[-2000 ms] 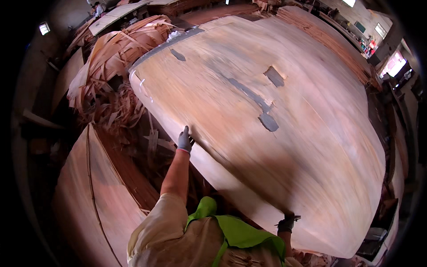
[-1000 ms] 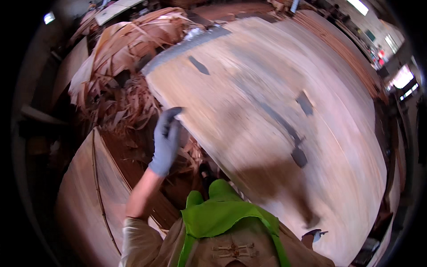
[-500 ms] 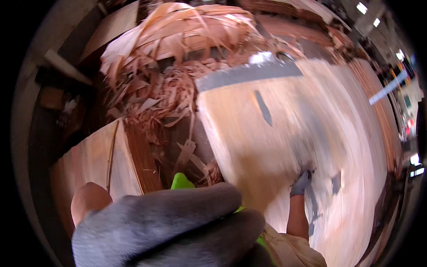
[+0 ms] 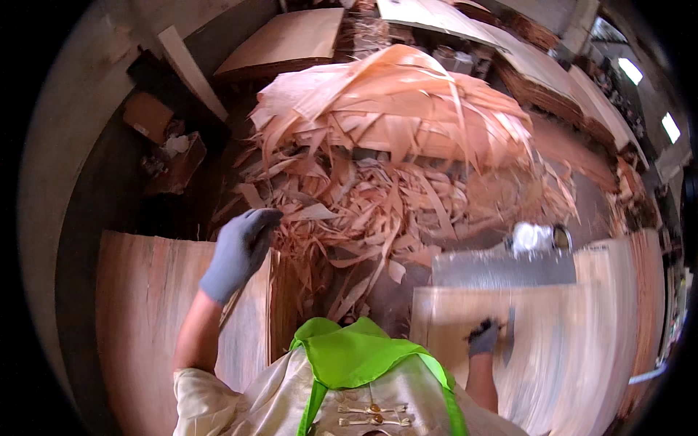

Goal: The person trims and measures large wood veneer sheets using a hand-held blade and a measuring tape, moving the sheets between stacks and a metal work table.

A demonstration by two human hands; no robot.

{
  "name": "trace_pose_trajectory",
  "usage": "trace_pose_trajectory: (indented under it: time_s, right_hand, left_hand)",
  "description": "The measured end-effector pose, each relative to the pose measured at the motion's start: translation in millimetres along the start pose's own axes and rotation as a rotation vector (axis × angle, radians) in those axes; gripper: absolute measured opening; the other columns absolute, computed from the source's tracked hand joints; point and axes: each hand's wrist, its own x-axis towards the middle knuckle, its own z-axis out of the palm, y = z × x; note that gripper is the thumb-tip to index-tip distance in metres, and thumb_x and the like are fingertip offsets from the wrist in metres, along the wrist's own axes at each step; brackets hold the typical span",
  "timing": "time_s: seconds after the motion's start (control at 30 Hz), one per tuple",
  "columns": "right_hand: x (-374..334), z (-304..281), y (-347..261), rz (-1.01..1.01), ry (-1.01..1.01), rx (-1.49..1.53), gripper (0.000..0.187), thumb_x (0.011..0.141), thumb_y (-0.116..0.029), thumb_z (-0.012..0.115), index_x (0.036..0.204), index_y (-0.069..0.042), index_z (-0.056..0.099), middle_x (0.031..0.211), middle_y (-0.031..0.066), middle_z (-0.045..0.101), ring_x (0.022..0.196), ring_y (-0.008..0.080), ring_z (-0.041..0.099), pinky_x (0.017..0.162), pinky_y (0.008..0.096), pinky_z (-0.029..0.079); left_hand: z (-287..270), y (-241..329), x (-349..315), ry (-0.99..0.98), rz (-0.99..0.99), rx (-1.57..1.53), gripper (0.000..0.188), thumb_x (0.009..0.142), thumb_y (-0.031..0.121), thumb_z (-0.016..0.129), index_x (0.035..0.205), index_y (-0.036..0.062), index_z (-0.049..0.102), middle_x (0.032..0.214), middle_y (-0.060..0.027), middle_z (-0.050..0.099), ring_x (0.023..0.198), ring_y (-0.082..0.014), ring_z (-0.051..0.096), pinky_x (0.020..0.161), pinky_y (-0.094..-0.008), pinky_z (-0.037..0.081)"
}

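My left hand [image 4: 243, 251], in a grey glove, hangs over the inner part of the left stack of wood sheets [image 4: 163, 305]. Its fingers bend loosely to the right, and nothing shows in them. A thin dark strip [image 4: 230, 314] lies on that stack beside my forearm. On the right, my gloved right hand [image 4: 483, 338], its fingers darkened, is curled low over a pale wood sheet [image 4: 451, 309]. Whatever those fingers hold is too blurred to make out. Beside it the sheet carries a long grey patch [image 4: 510, 338], and a grey band [image 4: 502, 269] runs along its far edge.
Between the stacks lies a tangle of torn veneer strips [image 4: 371, 211], with a large veneer bundle [image 4: 407, 109] behind. A whitish container [image 4: 534, 238] stands beyond the right stack. More sheet stacks [image 4: 283, 40] and a cardboard box [image 4: 147, 116] are farther back. My green apron [image 4: 356, 352] fills the lower middle.
My left hand, close in front of the camera before, has dropped away toward the left stack. The view has swung right to left across the scene, now centred on the strips; my right hand stays over the sheet.
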Motion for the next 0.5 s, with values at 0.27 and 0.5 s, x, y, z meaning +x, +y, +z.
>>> trace_pose_trajectory:
  time_s: [0.27,0.5]
  right_hand:
    - [68,-67,27,0.222,-0.168,0.059,0.039,0.091,-0.043,0.040,0.060,-0.020,0.041,0.046,0.0005,0.041,0.034,0.0169,0.034,0.033,0.0342,0.027]
    - [124,21,36,0.069,0.176,-0.044,0.039,0.092,-0.042,0.040,0.061,-0.019,0.043,0.049,-0.0012,0.044,0.040,0.0155,0.038,0.043,0.0342,0.034]
  left_hand:
    - [139,-207,106,-0.218,-0.376,-0.291,0.038,0.089,0.017,0.056,0.122,-0.0001,0.050,0.108,-0.0141,0.063,0.099,-0.0180,0.059,0.085,-0.0301,0.046]
    - [249,-316,274,-0.147,-0.327,-0.204,0.049,0.084,0.032,0.061,0.121,0.0016,0.052,0.114,-0.0182,0.060,0.100,-0.0283,0.061,0.085,-0.0342,0.048]
